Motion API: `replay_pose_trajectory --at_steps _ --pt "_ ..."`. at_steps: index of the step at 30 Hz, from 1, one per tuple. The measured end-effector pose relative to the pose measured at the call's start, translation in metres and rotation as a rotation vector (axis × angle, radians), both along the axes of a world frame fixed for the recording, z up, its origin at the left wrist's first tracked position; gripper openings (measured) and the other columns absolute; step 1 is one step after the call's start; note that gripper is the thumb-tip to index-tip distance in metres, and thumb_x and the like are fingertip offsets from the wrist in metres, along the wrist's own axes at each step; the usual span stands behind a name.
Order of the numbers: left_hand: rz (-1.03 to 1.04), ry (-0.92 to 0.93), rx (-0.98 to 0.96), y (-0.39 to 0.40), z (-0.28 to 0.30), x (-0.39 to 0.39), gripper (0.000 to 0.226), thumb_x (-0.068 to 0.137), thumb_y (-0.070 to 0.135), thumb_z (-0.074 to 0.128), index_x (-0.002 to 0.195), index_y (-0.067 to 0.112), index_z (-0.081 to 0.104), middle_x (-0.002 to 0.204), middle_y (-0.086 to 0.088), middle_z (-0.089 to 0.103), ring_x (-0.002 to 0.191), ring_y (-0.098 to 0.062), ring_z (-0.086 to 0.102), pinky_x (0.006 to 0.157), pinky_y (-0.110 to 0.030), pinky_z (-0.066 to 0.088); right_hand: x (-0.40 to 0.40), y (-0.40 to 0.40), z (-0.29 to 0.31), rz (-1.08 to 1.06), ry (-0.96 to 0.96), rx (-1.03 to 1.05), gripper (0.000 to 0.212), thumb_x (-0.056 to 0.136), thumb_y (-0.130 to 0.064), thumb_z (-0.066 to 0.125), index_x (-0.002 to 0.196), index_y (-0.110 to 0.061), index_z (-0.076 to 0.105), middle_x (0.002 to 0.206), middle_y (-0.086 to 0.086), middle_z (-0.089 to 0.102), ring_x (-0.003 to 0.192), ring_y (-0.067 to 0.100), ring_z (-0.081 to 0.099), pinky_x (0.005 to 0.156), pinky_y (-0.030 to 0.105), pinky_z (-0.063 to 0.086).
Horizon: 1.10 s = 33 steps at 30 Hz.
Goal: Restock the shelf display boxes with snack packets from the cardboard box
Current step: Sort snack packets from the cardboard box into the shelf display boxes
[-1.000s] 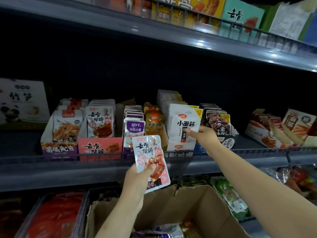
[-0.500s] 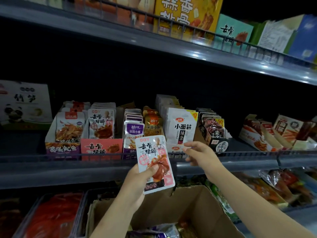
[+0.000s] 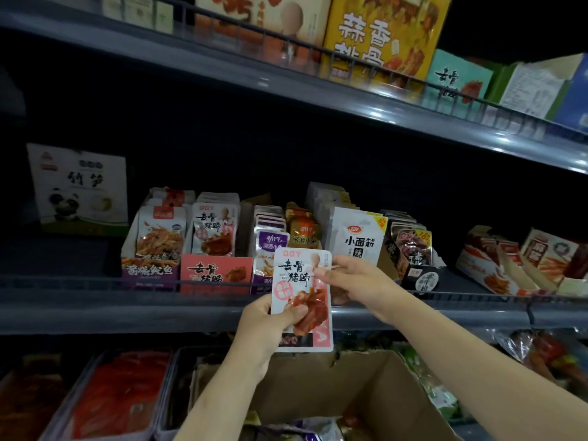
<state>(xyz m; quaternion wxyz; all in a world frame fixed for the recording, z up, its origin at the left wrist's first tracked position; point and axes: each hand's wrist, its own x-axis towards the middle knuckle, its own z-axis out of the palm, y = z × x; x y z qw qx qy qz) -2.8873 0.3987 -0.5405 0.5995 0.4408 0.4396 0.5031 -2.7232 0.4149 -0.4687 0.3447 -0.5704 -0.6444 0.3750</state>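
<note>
A white and pink snack packet (image 3: 294, 275) with a red meat picture is held upright in front of the middle shelf. My left hand (image 3: 264, 329) grips its lower left edge, thumb on the front. My right hand (image 3: 353, 281) pinches its upper right edge. Behind it stands the pink display box (image 3: 213, 272) with matching packets (image 3: 214, 229). Below, the open cardboard box (image 3: 350, 389) holds more packets (image 3: 305, 432).
Other display boxes line the shelf: a purple one (image 3: 149, 270) at left, white packets (image 3: 358, 240) and dark packets (image 3: 412, 246) at right. A wire rail (image 3: 95, 281) runs along the shelf front. A panda box (image 3: 79, 186) stands far left. Trays of red packs (image 3: 117, 396) sit below.
My right hand has drawn back from the white packets on the shelf and taken hold of the packet's upper right edge. The left hand lifted the packet slightly.
</note>
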Motion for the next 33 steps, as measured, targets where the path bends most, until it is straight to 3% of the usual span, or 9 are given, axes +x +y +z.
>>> replay_pose_trajectory --at_steps 7,11,14,16,18,21,27,30,33 --pt "0.108 0.188 0.245 0.008 0.009 -0.031 0.019 0.094 0.029 0.061 0.113 0.032 0.059 0.109 0.015 0.067 0.101 -0.003 0.061 0.078 -0.017 0.048 -0.037 0.028 0.017 -0.020 -0.054 0.098 0.021 0.087 -0.029 0.067 0.108 -0.023 0.066 0.097 0.001 0.074 0.095 0.019 0.069 0.090 0.038 0.053" --pt "0.320 0.648 0.459 0.017 -0.002 -0.057 0.038 0.098 0.035 0.051 0.135 0.028 0.047 0.137 0.011 0.047 0.130 -0.010 0.040 0.103 -0.031 0.038 -0.060 0.051 0.033 -0.039 -0.144 0.150 0.018 0.091 -0.030 0.063 0.108 -0.026 0.060 0.098 -0.003 0.071 0.095 0.018 0.065 0.071 0.029 0.049" --pt "0.363 1.044 0.564 0.021 -0.007 -0.069 0.053 0.102 0.034 0.040 0.151 0.030 0.022 0.160 0.009 0.012 0.147 -0.010 0.006 0.117 -0.035 0.002 -0.076 0.069 0.049 -0.077 -0.211 0.259 0.014 0.093 -0.024 0.061 0.107 -0.023 0.060 0.096 -0.002 0.069 0.086 0.015 0.065 0.065 0.023 0.050" --pt "0.350 1.162 0.572 0.024 -0.009 -0.073 0.059 0.103 0.034 0.036 0.154 0.030 0.007 0.162 0.006 -0.009 0.148 -0.011 -0.009 0.117 -0.035 -0.008 -0.085 0.078 0.058 -0.078 -0.257 0.332 0.009 0.095 -0.021 0.059 0.103 -0.022 0.057 0.089 -0.006 0.064 0.075 0.005 0.059 0.056 0.013 0.046" --pt "0.350 1.249 0.553 0.027 -0.014 -0.078 0.063 0.103 0.034 0.033 0.155 0.028 -0.001 0.161 0.001 -0.020 0.148 -0.014 -0.018 0.117 -0.039 -0.013 -0.095 0.088 0.064 -0.085 -0.279 0.361 0.009 0.095 -0.021 0.058 0.104 -0.021 0.057 0.089 -0.006 0.061 0.073 0.004 0.055 0.063 0.017 0.047" --pt "0.349 1.360 0.528 0.032 -0.020 -0.085 0.068 0.102 0.033 0.030 0.153 0.022 -0.013 0.155 -0.002 -0.031 0.143 -0.018 -0.029 0.118 -0.045 -0.016 -0.109 0.104 0.067 -0.119 -0.253 0.372 0.030 0.094 -0.025 0.060 0.122 -0.013 0.058 0.107 0.004 0.065 0.094 0.020 0.062 0.078 0.030 0.049" --pt "0.368 1.364 0.523 0.043 -0.020 -0.086 0.075 0.101 0.031 0.032 0.148 0.021 -0.025 0.152 -0.001 -0.039 0.137 -0.024 -0.040 0.115 -0.051 -0.020 -0.133 0.130 0.072 -0.168 -0.143 0.420 0.025 0.093 -0.020 0.061 0.117 -0.016 0.057 0.101 -0.003 0.060 0.100 0.018 0.060 0.079 0.026 0.044" --pt "0.366 1.372 0.525 0.049 -0.022 -0.086 0.078 0.100 0.031 0.035 0.148 0.021 -0.026 0.152 -0.002 -0.039 0.137 -0.025 -0.040 0.116 -0.054 -0.017 -0.142 0.142 0.066 -0.131 -0.209 0.351 0.018 0.091 -0.014 0.061 0.108 -0.013 0.056 0.108 0.010 0.064 0.098 0.025 0.062 0.085 0.036 0.052" --pt "0.436 1.355 0.632 0.057 -0.032 -0.085 0.094 0.079 0.026 0.069 0.155 0.016 0.013 0.162 -0.011 0.004 0.149 -0.029 -0.006 0.115 -0.057 0.005 -0.150 0.151 0.049 -0.055 -0.317 0.247 0.023 0.092 -0.011 0.059 0.113 -0.004 0.054 0.107 0.016 0.063 0.089 0.026 0.065 0.073 0.038 0.058"
